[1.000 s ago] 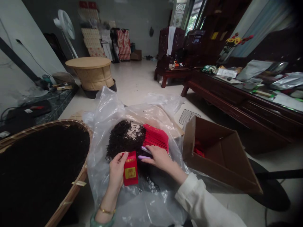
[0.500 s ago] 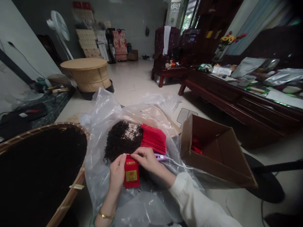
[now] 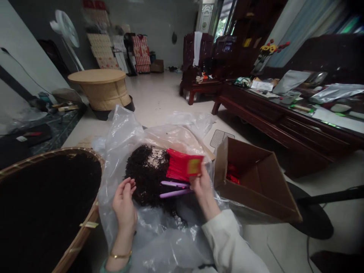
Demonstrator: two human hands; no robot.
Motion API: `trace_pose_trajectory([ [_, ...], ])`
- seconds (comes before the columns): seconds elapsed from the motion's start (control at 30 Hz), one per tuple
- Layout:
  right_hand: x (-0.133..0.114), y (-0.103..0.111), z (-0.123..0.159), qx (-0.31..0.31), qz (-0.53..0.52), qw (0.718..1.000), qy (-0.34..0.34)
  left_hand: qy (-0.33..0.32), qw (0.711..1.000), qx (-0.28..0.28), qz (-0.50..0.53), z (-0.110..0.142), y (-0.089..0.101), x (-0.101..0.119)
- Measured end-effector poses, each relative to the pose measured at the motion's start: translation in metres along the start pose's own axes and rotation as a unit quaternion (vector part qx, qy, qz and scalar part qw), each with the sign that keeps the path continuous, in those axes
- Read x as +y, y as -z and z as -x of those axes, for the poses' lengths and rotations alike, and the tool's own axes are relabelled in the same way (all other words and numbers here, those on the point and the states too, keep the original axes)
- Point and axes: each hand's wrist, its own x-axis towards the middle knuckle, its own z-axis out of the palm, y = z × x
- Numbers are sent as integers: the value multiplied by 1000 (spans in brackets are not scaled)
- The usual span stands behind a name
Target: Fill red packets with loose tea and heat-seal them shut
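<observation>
My right hand (image 3: 201, 185) holds a small red packet (image 3: 194, 165) with a yellow label, raised beside the open cardboard box (image 3: 257, 189). A purple clip-like tool (image 3: 174, 189) lies by that hand; whether the fingers grip it I cannot tell. My left hand (image 3: 124, 203) hovers empty with fingers loosely curled and apart, over the clear plastic bag (image 3: 142, 227). On the bag lies a pile of dark loose tea leaves (image 3: 142, 174) and a stack of red packets (image 3: 178, 168).
A wide bamboo tray (image 3: 85, 223) of dark leaves sits at my left. The cardboard box holds several red packets (image 3: 231, 174). A long dark wooden table (image 3: 284, 117) runs along the right. A round wooden drum table (image 3: 98, 89) and a fan (image 3: 64, 32) stand further back.
My left hand has let go of the red packet. My right hand took it and carried it up and right toward the cardboard box.
</observation>
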Motion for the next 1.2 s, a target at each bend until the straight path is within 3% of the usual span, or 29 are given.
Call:
trace_pose_trajectory([
  [0.13, -18, 32, -15, 23, -88, 993, 77, 3, 997, -38, -60, -4, 0, 0],
  [0.23, -14, 34, -19, 21, -50, 997, 57, -18, 965, -155, -210, -5, 14, 9],
  [0.3, -6, 27, -23, 11, 75, 997, 17, -58, 898, -256, -354, -3, 32, 17],
  [0.37, 2, 15, -28, -1, 239, 971, 0, -86, 800, -350, -480, 1, 53, 23],
  [0.43, 7, 2, -35, -16, 367, 930, 30, -78, 724, -378, -571, 7, 72, 24],
  [0.5, 8, -10, -44, -33, 487, 871, 61, -79, 689, -382, -611, 12, 83, 21],
  [0.6, 6, -21, -57, -66, 674, 736, 20, -68, 699, -393, -593, 15, 87, 15],
  [0.67, 4, -23, -63, -89, 719, 689, -23, -52, 719, -412, -557, 13, 83, 13],
  [0.8, 6, -18, -67, -125, 712, 690, -21, -21, 775, -444, -449, 9, 68, 12],
  [0.9, 8, -14, -66, -131, 704, 698, -15, -25, 864, -356, -354, 5, 47, 7],
  [0.93, 8, -14, -67, -128, 703, 699, -15, -50, 872, -344, -346, 4, 40, 4],
  [1.07, 7, -12, -71, -106, 698, 707, -29, -186, 828, -343, -402, -7, 20, -12],
  [1.2, 9, -9, -74, -120, 671, 730, -41, -278, 796, -248, -477, -34, 14, -26],
])
